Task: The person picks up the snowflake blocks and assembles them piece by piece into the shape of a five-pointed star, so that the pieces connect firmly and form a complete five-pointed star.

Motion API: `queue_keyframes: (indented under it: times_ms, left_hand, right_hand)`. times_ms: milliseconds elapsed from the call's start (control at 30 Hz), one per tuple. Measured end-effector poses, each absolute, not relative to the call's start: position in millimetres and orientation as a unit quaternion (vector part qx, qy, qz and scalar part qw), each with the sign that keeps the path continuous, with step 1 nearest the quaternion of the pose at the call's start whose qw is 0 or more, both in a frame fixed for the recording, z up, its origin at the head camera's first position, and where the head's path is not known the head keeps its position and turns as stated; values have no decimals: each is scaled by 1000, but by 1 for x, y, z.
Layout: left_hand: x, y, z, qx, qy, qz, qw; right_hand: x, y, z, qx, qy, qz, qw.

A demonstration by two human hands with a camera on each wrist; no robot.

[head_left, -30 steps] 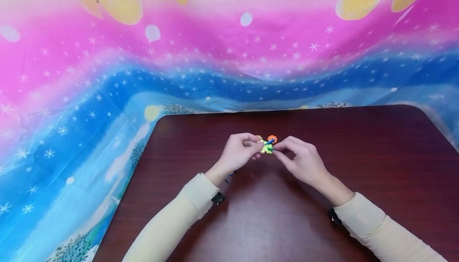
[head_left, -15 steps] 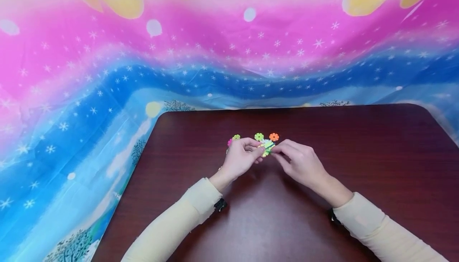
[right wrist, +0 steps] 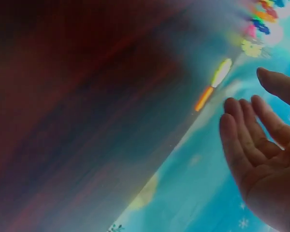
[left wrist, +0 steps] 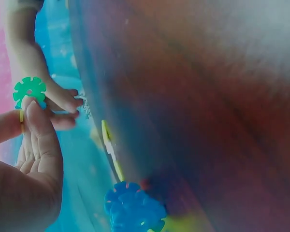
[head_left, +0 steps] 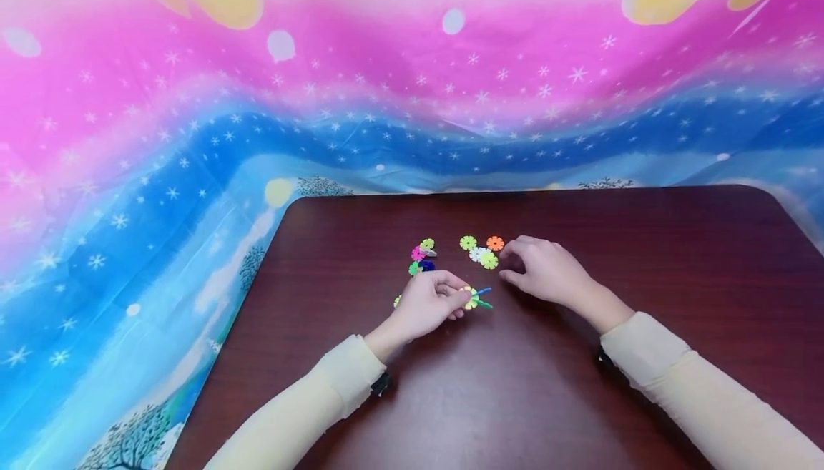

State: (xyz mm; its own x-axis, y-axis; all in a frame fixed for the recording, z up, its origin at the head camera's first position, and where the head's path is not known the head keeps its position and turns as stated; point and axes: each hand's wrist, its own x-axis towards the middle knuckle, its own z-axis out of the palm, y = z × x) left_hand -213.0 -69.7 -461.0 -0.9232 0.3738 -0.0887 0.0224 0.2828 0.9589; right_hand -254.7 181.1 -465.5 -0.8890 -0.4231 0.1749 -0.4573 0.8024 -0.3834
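Observation:
My left hand (head_left: 426, 304) pinches a yellow notched plastic disc (head_left: 471, 300) between thumb and fingers. A green disc (left wrist: 30, 90) and a blue disc (head_left: 484, 290) are slotted into it and stick out to the right. My right hand (head_left: 547, 270) is just right of several loose discs, its fingers loosely bent and apart, with nothing in them. By those fingertips lie an orange disc (head_left: 495, 242) and a yellow-green disc (head_left: 489, 260). A white disc (head_left: 476, 254) and a lime disc (head_left: 468, 242) are just left of them.
Behind the left hand lies a cluster of joined discs, among them a pink disc (head_left: 417, 253) and a dark blue disc (head_left: 426, 266). The dark red-brown table (head_left: 676, 262) runs back to a patterned cloth (head_left: 386, 98) hanging behind it.
The hands have parted. My left hand has moved toward me with the joined discs; my right hand has let go of them and moved slightly away. More loose discs now show.

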Motion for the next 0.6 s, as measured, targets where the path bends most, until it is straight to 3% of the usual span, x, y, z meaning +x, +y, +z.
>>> queue_keyframes:
  times_ms: [267, 600]
  left_hand:
    - [-200, -63, -467, 165, 792, 557, 187]
    - [-189, -57, -472, 194, 806, 525, 193]
  right_hand:
    - [-273, 171, -476, 247, -960, 134, -4]
    - [-283, 165, -480, 255, -957, 139, -24]
